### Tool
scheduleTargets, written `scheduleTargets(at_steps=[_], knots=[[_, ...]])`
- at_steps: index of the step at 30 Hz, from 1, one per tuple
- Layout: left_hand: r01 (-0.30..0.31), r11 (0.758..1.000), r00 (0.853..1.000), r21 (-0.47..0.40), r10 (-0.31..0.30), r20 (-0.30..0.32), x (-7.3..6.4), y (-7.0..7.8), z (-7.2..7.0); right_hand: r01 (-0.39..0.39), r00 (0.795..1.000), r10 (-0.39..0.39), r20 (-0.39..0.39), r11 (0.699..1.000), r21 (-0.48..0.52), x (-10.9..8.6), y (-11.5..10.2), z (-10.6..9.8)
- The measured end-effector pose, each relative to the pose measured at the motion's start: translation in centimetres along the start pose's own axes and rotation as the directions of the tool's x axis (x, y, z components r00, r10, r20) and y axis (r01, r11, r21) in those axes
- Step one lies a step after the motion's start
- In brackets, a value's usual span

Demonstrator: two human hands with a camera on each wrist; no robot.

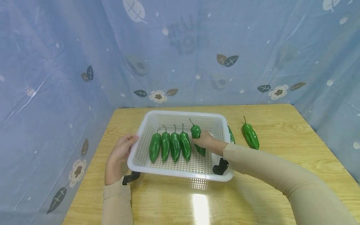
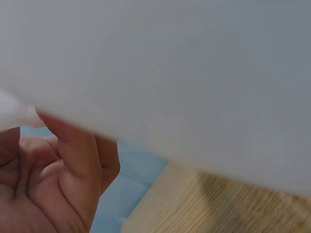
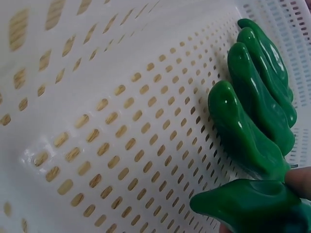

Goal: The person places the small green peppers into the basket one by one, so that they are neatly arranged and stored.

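Observation:
A white perforated plastic basket (image 1: 180, 172) sits on the wooden table. At its left rim my left hand (image 1: 122, 149) grips the edge; in the left wrist view the curled fingers (image 2: 77, 150) meet the basket's blurred pale wall. Inside the basket my right hand (image 1: 206, 140) holds a green pepper (image 1: 196, 131), its stem pointing away from me. The right wrist view shows that pepper's tip (image 3: 243, 201) low over the basket floor. To its left, several green peppers (image 1: 175, 147) lie side by side in a row, stems toward the back.
Right of the basket, a green pepper (image 1: 250, 135) lies on the table (image 1: 278, 137). Another pepper (image 1: 231, 134) shows partly behind the basket's right wall. A blue patterned curtain (image 1: 180, 72) encloses the back and sides. Black devices (image 1: 220, 166) are worn on both wrists.

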State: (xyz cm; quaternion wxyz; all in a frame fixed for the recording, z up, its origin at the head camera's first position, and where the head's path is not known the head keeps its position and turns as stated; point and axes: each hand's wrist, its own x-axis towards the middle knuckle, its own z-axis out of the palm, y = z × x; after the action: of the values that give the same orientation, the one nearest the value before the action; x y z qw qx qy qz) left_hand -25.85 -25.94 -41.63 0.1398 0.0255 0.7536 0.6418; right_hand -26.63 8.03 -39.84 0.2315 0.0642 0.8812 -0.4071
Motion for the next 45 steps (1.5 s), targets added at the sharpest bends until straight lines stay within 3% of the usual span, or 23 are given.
scheduleTargets(at_steps=[8, 14, 21, 30, 45], knots=[[-0.011, 1.000, 1.000, -0.005, 0.011, 0.010, -0.2, 0.4, 0.1, -0.052, 0.998, 0.055, 0.020, 0.991, -0.121, 0.2, 0.2, 0.2], [-0.003, 1.000, 1.000, 0.007, 0.003, 0.002, -0.4, 0.6, 0.3, -0.061, 0.997, 0.065, 0.037, 0.994, -0.095, 0.6, 0.6, 0.9], [-0.011, 1.000, 1.000, 0.006, 0.011, 0.007, -0.4, 0.6, 0.2, -0.042, 0.999, 0.044, 0.013, 0.992, -0.119, 0.7, 0.5, 1.4], [-0.003, 1.000, 1.000, 0.001, 0.003, -0.003, -0.4, 0.6, 0.3, 0.000, 1.000, -0.005, -0.023, 0.975, -0.221, 0.5, 0.4, 1.6], [-0.003, 1.000, 1.000, 0.017, 0.003, -0.015, -0.2, 0.5, 0.2, -0.027, 0.999, 0.030, 0.017, 0.987, -0.161, 0.6, 0.4, 1.8]])
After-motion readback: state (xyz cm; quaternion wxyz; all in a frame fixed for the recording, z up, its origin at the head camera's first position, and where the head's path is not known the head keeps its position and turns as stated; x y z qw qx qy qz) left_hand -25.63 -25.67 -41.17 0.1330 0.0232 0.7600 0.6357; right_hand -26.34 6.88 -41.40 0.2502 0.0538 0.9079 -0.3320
